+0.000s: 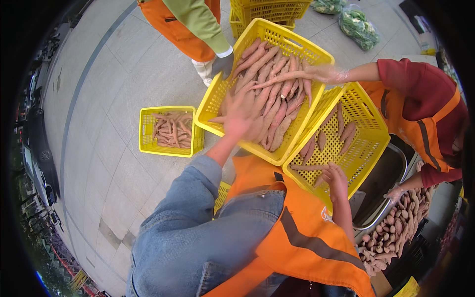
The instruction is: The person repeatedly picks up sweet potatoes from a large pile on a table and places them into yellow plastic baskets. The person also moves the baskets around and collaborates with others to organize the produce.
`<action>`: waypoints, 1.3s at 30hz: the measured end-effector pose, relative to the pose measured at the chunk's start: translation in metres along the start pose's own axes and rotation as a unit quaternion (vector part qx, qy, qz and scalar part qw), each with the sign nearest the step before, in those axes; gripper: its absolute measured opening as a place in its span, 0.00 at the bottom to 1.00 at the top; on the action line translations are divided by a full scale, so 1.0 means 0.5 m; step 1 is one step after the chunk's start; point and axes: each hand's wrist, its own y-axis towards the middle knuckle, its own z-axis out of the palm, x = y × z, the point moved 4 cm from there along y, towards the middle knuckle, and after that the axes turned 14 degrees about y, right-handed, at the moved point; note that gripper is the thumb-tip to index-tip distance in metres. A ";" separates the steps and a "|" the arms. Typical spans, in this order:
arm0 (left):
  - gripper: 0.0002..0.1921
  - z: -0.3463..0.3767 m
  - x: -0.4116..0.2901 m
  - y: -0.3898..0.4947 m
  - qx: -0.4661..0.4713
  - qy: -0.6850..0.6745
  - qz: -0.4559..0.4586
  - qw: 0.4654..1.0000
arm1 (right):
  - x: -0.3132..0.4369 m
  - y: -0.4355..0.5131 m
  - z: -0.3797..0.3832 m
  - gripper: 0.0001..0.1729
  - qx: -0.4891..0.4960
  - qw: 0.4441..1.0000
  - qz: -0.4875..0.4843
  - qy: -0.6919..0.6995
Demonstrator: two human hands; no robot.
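A large yellow plastic crate [209, 94] full of long sweet potatoes [274, 107] stands before me. My left hand [241, 113], blurred with its fingers spread, is over the sweet potatoes at the crate's left part. At the right, a second yellow crate [371, 126] holds several scattered sweet potatoes. My right hand [336, 178] is over its near end, with its fingers around the tip of a slender sweet potato [307, 167]. A co-worker's blurred hand [328, 73] holds a long sweet potato [284, 78] above the full crate.
A gloved hand [223, 65] of another person grips the full crate's far left rim. A smaller yellow crate [167, 151] of sweet potatoes stands at left on the paving. Stacked crates [271, 11] and bagged greens [358, 29] are beyond. A metal tray [402, 159] and piled sweet potatoes [389, 230] lie right.
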 end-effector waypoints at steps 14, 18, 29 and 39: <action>0.30 -0.022 0.032 0.220 0.050 -0.198 0.049 0.978 | -0.038 -0.113 0.028 0.19 -0.089 0.986 -0.024 0.136; 0.26 -0.031 -0.114 0.330 -0.027 -0.071 0.129 0.989 | -0.070 -0.150 0.029 0.18 -0.094 0.984 -0.023 0.152; 0.32 -0.056 -0.112 0.249 0.237 -0.235 0.230 0.914 | -0.147 -0.197 -0.008 0.17 -0.132 0.970 0.005 0.203; 0.29 -0.185 0.475 -0.063 0.087 -0.328 -0.018 0.940 | -0.052 -0.109 0.063 0.19 -0.034 0.995 -0.036 0.091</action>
